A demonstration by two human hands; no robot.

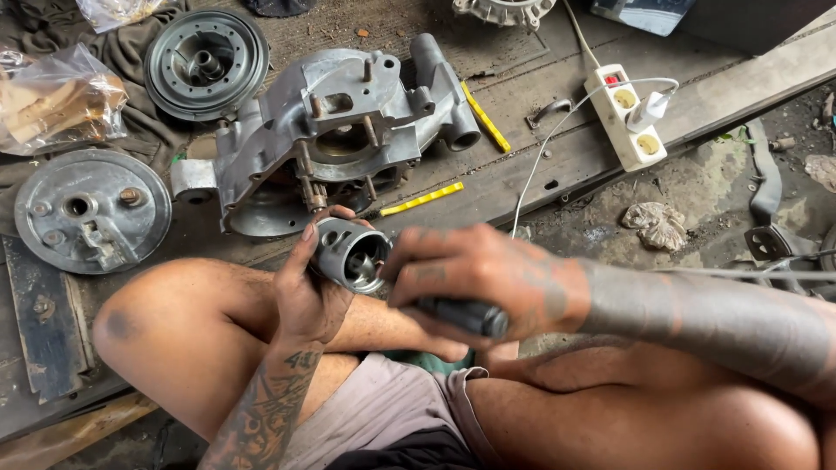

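My left hand [306, 292] grips a grey metal cylinder part [348, 252], its open bore facing up and right, held above my bent knee. My right hand [475, 278] is closed around a dark-handled power tool [461, 315] whose tip goes into the cylinder's bore; the tip itself is hidden. A thin cable [749, 273] runs from the tool along my right forearm. Both hands are close together over my lap.
A large grey engine crankcase [335, 130] lies just beyond my hands on wooden boards. Round metal drums [206, 61], [91, 209] sit to the left, with a plastic bag [57, 100]. Yellow strips [422, 199], a white power strip [629, 115], rags and debris lie right.
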